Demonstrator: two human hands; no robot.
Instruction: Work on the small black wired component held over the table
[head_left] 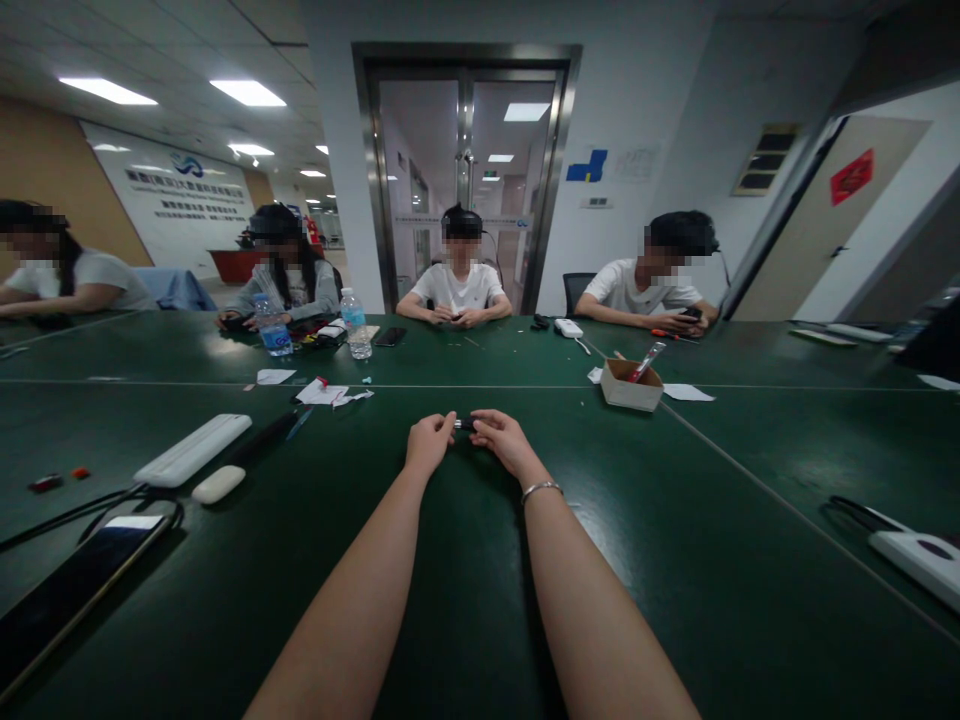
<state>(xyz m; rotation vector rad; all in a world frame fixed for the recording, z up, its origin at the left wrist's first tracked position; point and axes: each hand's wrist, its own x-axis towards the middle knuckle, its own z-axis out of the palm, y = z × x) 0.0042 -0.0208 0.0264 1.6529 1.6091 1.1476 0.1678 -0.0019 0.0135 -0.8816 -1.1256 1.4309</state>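
Both of my arms reach forward over the dark green table (465,560). Between my fingertips is a small black object with a silver part (463,424), which looks like a USB stick. My left hand (430,443) pinches its silver end. The black end is gripped by my right hand (506,438), which has a silver bracelet (541,489) at the wrist. My fingers cover part of the object, so its full shape is hidden.
To the left lie a phone (82,580), a white power bank (195,450) with a black cable, and a white oval case (219,485). Paper scraps (322,392), bottles (356,325) and a small box (632,388) stand farther off. Several people sit opposite. A white device (919,560) is right.
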